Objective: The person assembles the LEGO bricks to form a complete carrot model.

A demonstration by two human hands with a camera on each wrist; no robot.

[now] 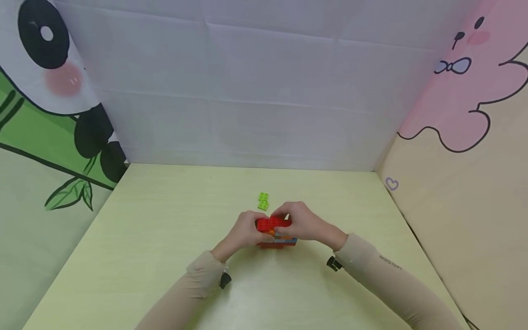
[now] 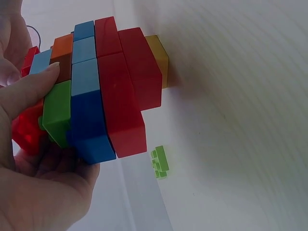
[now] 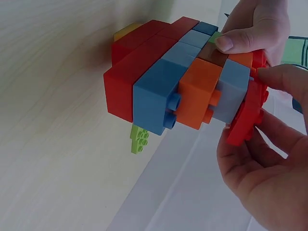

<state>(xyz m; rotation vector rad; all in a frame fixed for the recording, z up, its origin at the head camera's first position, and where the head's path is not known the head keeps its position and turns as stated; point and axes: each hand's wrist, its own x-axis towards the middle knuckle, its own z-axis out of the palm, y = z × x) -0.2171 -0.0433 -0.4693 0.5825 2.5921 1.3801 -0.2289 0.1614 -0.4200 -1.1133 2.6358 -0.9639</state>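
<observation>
A stepped stack of toy building bricks (image 1: 277, 244) stands on the table between the hands. Its layers show red, blue, light blue, orange, brown and green, with a yellow brick (image 2: 160, 60) at the bottom. My left hand (image 1: 246, 229) grips the upper left side, thumb across the near face beside a green brick (image 2: 57, 110) and fingers behind. On the top right, my right hand (image 1: 305, 222) pinches a red brick (image 3: 245, 115) between thumb and fingers; it sits slightly tilted against the light blue brick (image 3: 231, 89). Another red brick (image 1: 263, 224) tops the left end.
Two lime green bricks (image 1: 263, 201) lie on the pale table (image 1: 165, 256) just beyond the stack. A white cloth wall (image 1: 247, 91) closes off the back. Printed side panels, one with a panda (image 1: 66, 87) and one pink (image 1: 462, 101), flank the table.
</observation>
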